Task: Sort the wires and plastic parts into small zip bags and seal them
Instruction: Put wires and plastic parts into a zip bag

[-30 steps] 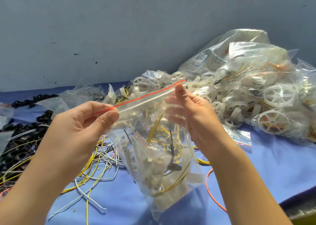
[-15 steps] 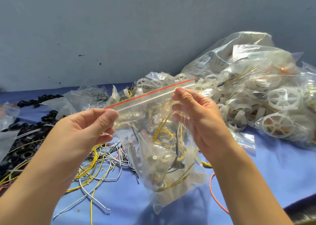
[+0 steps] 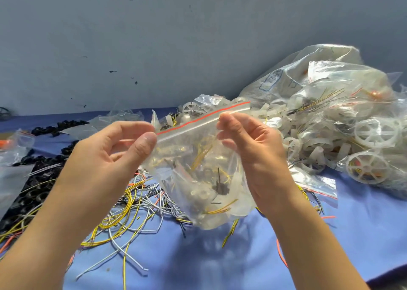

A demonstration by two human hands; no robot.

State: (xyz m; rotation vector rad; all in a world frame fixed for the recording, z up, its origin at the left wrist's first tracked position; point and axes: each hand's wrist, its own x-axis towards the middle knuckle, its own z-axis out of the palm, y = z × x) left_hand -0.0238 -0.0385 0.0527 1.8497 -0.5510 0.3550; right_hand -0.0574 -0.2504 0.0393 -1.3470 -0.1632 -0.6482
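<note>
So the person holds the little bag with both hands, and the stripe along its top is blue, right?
Not blue. The head view shows the left hand and the right hand pinching the little bag at its top, and the stripe along it is red.

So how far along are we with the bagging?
Done: filled bags are heaped at the right. In hand: one zip bag of wires and small parts, with the left grip and right grip pinching its red-lined zip strip; I cannot tell whether it is sealed. Left: loose wires on the blue cloth under the bag, and black rings at the far left, not yet bagged.
</note>
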